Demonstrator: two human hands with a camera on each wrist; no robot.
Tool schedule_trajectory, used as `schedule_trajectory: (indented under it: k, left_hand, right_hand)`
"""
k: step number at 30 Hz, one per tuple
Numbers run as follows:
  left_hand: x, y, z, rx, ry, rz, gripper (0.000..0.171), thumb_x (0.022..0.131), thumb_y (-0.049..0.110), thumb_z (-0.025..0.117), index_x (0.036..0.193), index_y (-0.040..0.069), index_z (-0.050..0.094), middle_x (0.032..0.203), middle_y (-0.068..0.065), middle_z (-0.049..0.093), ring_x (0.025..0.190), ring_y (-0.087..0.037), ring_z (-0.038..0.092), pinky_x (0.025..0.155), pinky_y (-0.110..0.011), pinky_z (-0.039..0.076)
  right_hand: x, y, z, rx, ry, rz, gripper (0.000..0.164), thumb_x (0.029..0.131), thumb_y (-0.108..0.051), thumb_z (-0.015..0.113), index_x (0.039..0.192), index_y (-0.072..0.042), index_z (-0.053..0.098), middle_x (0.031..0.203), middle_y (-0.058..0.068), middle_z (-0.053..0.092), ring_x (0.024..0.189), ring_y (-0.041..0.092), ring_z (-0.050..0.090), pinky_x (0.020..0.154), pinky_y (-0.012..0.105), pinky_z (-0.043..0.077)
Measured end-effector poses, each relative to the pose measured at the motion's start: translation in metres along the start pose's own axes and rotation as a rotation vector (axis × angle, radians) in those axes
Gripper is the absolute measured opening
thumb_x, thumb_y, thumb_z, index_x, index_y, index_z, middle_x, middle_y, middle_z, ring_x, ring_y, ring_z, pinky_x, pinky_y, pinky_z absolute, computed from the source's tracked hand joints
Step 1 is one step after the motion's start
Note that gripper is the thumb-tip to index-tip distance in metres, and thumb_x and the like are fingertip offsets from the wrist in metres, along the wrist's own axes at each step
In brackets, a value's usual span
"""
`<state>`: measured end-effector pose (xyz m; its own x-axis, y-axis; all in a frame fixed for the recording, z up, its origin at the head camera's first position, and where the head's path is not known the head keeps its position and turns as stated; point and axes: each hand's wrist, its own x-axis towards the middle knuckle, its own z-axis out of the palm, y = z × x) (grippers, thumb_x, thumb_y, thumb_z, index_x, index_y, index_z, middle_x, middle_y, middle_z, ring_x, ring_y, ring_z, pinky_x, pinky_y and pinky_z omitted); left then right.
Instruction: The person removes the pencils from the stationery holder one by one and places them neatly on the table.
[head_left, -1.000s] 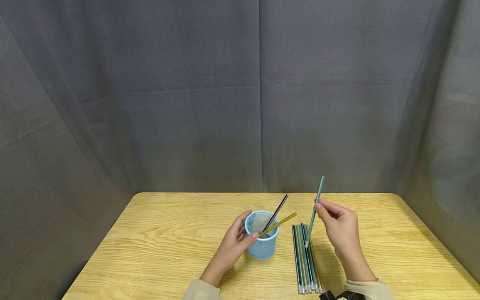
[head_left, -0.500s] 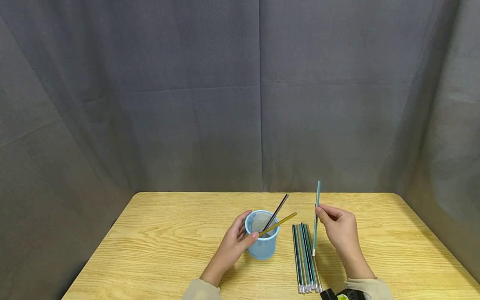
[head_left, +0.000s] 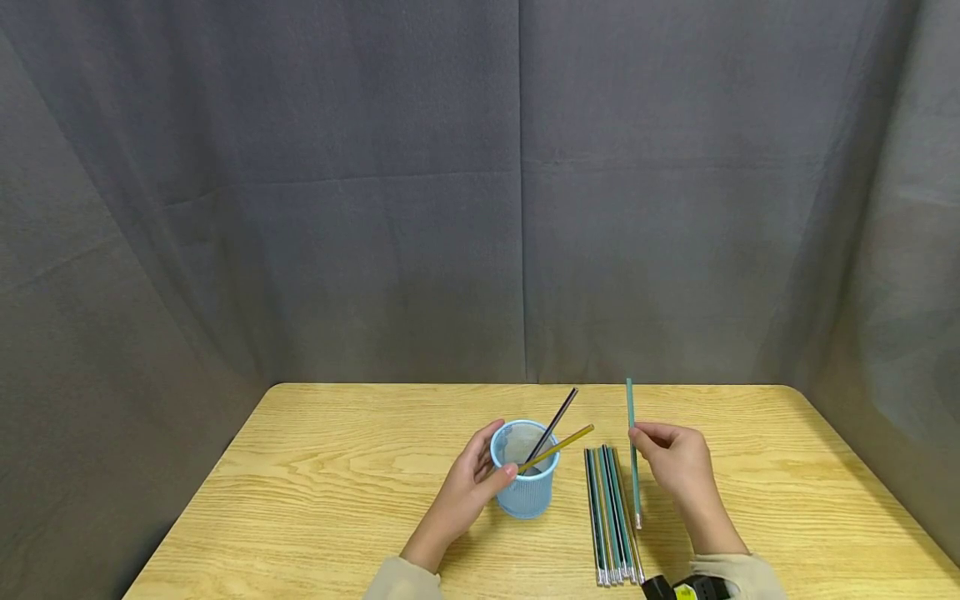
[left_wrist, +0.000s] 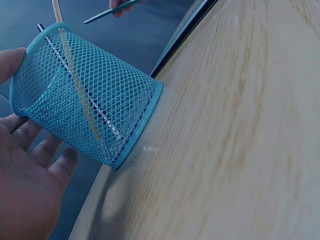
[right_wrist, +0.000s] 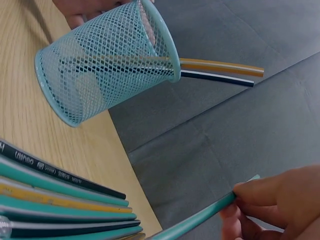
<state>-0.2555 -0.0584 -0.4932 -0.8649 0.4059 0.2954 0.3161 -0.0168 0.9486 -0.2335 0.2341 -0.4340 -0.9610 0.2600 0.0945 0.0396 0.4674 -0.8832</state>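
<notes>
My left hand [head_left: 468, 496] holds a light-blue mesh pencil cup [head_left: 525, 498], its thumb at the rim and its fingers round the far side. The cup stands on the table, with a dark pencil [head_left: 562, 408] and a yellow pencil [head_left: 576, 435] leaning to the right inside it. To the right, my right hand [head_left: 678, 467] pinches a green pencil [head_left: 636, 496] between thumb and fingers, silver end down and almost upright in the head view. In the right wrist view the fingertips grip this green pencil [right_wrist: 200, 217] near one end.
A row of several black, green and yellow pencils [head_left: 613, 525] lies between the cup and my right hand, silver ends toward me. The wood-grain table [head_left: 337, 483] ends at a grey curtain [head_left: 375, 250] behind. A black device [head_left: 686, 588] sits at my right wrist.
My right hand has lowered a little. The green pencil has swung from a tilt to nearly upright, its silver end moving right, off the row. My left hand and the cup stay put.
</notes>
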Motion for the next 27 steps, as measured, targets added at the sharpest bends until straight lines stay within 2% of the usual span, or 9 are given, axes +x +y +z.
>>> schedule_trajectory:
  k: [4,9,20,27]
  left_hand:
    - [0.001,-0.001,0.000,-0.004,-0.001,0.003,0.062,0.099,0.020,0.061,0.153,0.013,0.031,0.152,-0.013,0.040,0.141,-0.026,0.035,0.116,-0.044,0.026]
    - [0.000,-0.001,-0.001,-0.008,0.000,0.001,0.062,0.099,0.020,0.062,0.153,0.012,0.031,0.151,-0.013,0.041,0.141,-0.026,0.036,0.116,-0.044,0.026]
    - [0.001,0.000,-0.001,-0.014,0.005,-0.010,0.062,0.099,0.020,0.062,0.153,0.013,0.032,0.151,-0.011,0.041,0.141,-0.025,0.036,0.116,-0.044,0.026]
    - [0.001,0.001,-0.001,-0.012,0.001,-0.009,0.062,0.099,0.020,0.062,0.153,0.013,0.032,0.151,-0.011,0.041,0.141,-0.025,0.036,0.116,-0.044,0.026]
  right_hand:
    - [0.001,0.004,0.000,-0.036,-0.023,-0.007,0.032,0.098,-0.017,0.063,0.117,0.008,0.068,0.115,0.024,0.066,0.101,0.034,0.064,0.080,0.042,0.056]
    - [0.003,0.009,-0.001,-0.062,-0.040,-0.002,0.033,0.097,-0.017,0.064,0.116,0.010,0.068,0.112,0.025,0.067,0.090,0.027,0.065,0.071,0.036,0.055]
    - [0.004,0.021,0.001,-0.105,-0.095,0.026,0.030,0.095,-0.013,0.063,0.114,0.010,0.068,0.109,0.023,0.066,0.092,0.031,0.064,0.073,0.041,0.056]
    - [0.007,0.029,0.001,-0.137,-0.116,0.041,0.027,0.093,-0.014,0.066,0.108,0.008,0.070,0.101,0.019,0.068,0.092,0.031,0.063,0.074,0.043,0.054]
